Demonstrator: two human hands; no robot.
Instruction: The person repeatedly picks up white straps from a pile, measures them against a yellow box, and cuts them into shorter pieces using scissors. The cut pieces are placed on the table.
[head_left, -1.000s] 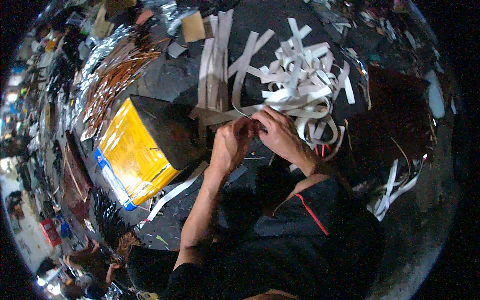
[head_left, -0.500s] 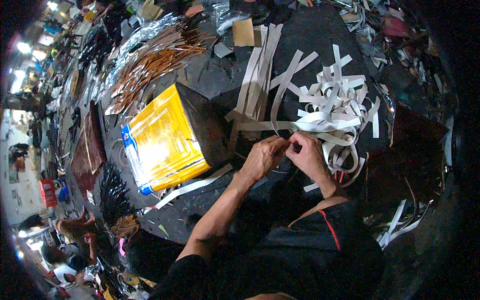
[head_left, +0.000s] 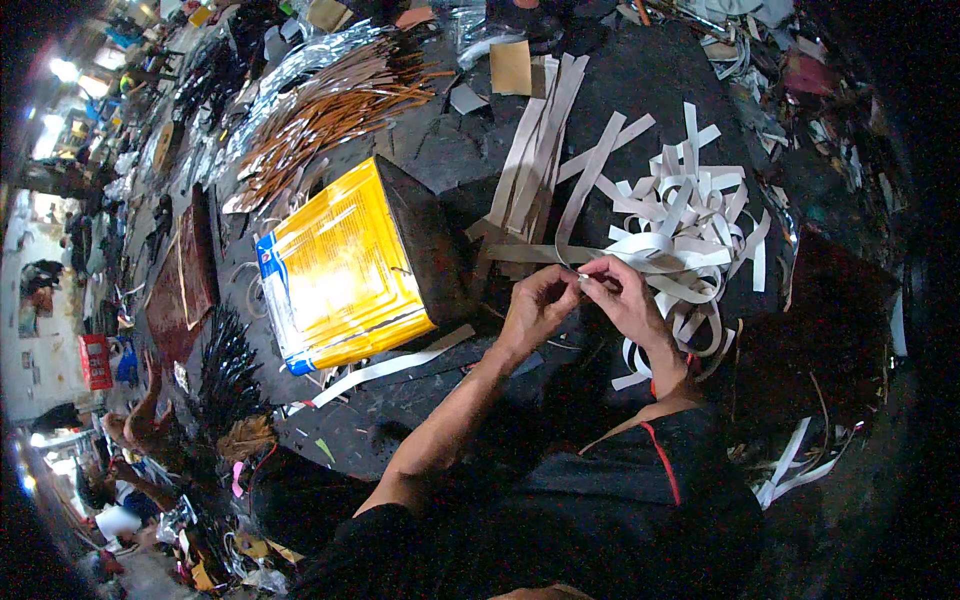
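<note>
A pale paper strip (head_left: pixel 560 252) is held between both hands, near the middle of the dark surface (head_left: pixel 640 80). The left hand (head_left: pixel 540 305) has its fingers closed together, pinching the strip at its near end. The right hand (head_left: pixel 625 295) meets it from the other side, and its fingertips are also clamped on the same strip, so the two hands touch each other at the thumbs. From the hands the strip runs to the left, toward the dark side of a box, and lies flat on the surface.

Just behind the right hand there is a loose heap of white curled strips (head_left: pixel 685 215), partly touching the wrist. Farther back, a bundle of straight beige strips (head_left: pixel 535 140) lies pointing to the far edge of the surface. Left of the hands stands the yellow box (head_left: pixel 340 270) with a blue edge, tilted on its side. One long white strip (head_left: pixel 385 368) lies below the box. At the far left corner there is a pile of thin brown sticks (head_left: pixel 325 115) on shiny foil.
</note>
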